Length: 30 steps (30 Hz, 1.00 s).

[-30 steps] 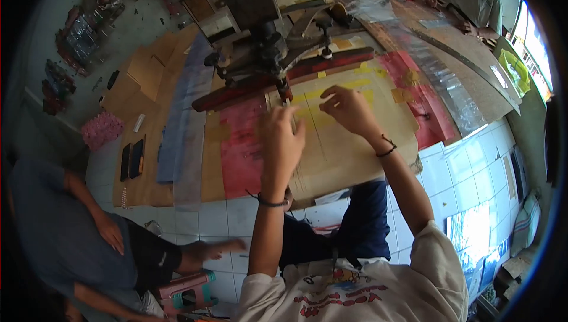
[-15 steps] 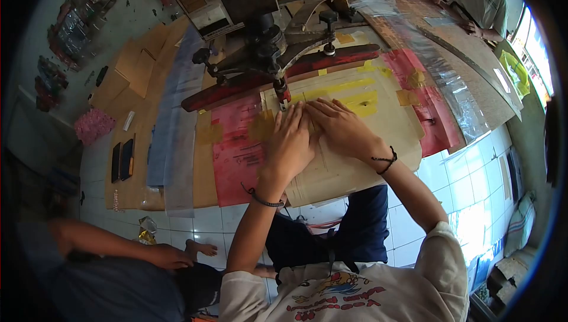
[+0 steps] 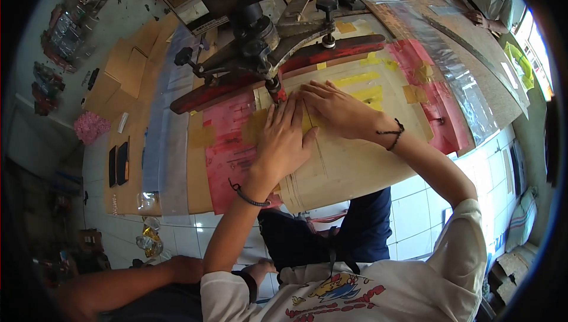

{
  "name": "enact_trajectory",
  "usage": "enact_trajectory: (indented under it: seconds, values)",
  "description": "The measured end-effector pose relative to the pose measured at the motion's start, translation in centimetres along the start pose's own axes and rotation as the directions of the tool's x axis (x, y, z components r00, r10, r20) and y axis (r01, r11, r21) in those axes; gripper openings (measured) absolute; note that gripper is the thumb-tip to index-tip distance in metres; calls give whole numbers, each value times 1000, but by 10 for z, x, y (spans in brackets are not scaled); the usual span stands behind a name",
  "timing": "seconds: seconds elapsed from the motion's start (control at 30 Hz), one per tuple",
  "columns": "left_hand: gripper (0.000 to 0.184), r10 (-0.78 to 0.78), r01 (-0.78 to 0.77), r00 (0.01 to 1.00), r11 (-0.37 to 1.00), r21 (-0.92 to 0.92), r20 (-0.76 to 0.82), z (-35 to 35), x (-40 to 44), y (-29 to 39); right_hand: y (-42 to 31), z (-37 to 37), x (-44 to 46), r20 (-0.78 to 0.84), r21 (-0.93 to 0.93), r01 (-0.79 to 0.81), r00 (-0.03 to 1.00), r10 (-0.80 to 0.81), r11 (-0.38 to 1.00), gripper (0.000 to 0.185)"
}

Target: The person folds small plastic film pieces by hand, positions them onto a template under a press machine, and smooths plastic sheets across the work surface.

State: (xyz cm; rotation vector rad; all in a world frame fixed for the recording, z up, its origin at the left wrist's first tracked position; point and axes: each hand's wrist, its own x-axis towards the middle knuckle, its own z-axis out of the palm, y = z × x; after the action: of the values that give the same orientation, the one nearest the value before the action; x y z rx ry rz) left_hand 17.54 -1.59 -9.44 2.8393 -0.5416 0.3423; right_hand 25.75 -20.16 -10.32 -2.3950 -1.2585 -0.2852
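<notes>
Work seemed to be at the step of pressing a tan sheet (image 3: 361, 159) flat and lining it up under a metal machine (image 3: 254, 38). The sheet was in the middle of the frame, on the counter (image 3: 135, 156). The left hand (image 3: 283, 147) and the right hand (image 3: 346, 112) lay on it side by side. Both were spread flat, palms down, and did not look curled around anything. I could not tell if a small thing was hidden under them.

The left hand's tips were right by a red-tipped rod (image 3: 276, 90), but I could not tell if they touched it. My guess was that the next move called for a steady sheet and fingers well away from that rod.

Now the counting. I saw one tan sheet, one machine and one rod. Two black knobs (image 3: 326, 5) stuck up from the machine. Two red patches (image 3: 228, 153) showed, one on each side of the tan sheet; I could not tell if they joined underneath. Two dark bracelets (image 3: 393, 135) were worn, one on each wrist. Two dark flat things (image 3: 122, 163) lay at the left of the frame, near one pink bundle (image 3: 92, 128).
</notes>
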Motion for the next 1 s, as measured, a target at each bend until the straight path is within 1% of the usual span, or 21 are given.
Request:
enact_trajectory:
  seconds: [0.1,0.2,0.3,0.33,0.43,0.5,0.63,0.73,0.8,0.9,1.0]
  values:
    - [66,4,-4,999,1000,-1,-54,4,0,-1,-1,1,-11,-44,-34,15,999,-17,999,43]
    - [64,-13,13,1000,1000,-26,12,-7,-5,5,-5,-2,-12,-132,7,-4,991,5,1000,36]
    - [65,-35,40,998,995,-94,49,-18,-23,22,-9,-6,-12,-162,48,2,987,6,999,30]
    - [66,-45,50,997,995,-83,59,-22,-28,27,-10,-4,-12,-179,51,-2,984,11,999,30]
    - [68,-83,89,994,993,-78,75,-21,-37,34,-8,1,-12,-220,39,-3,976,11,999,29]
    - [68,-83,87,996,992,-87,45,-16,-39,33,-7,3,-12,-237,20,12,972,-7,1000,28]
    - [69,-94,98,995,988,-119,35,-15,-39,33,-9,-2,-11,-212,27,4,977,2,1000,25]
    - [68,-70,70,998,994,-79,7,-14,-38,31,-9,-1,-12,-217,34,1,976,6,999,23]
    - [69,-85,88,996,989,-119,33,-15,-38,31,-10,-3,-12,-238,36,7,971,2,999,23]
    - [68,-97,100,995,983,-153,31,-16,-37,31,-11,-7,-11,-170,79,-16,985,29,997,29]
    - [67,-104,107,994,980,-166,25,-16,-36,30,-11,-6,-11,-170,64,-32,984,43,997,30]
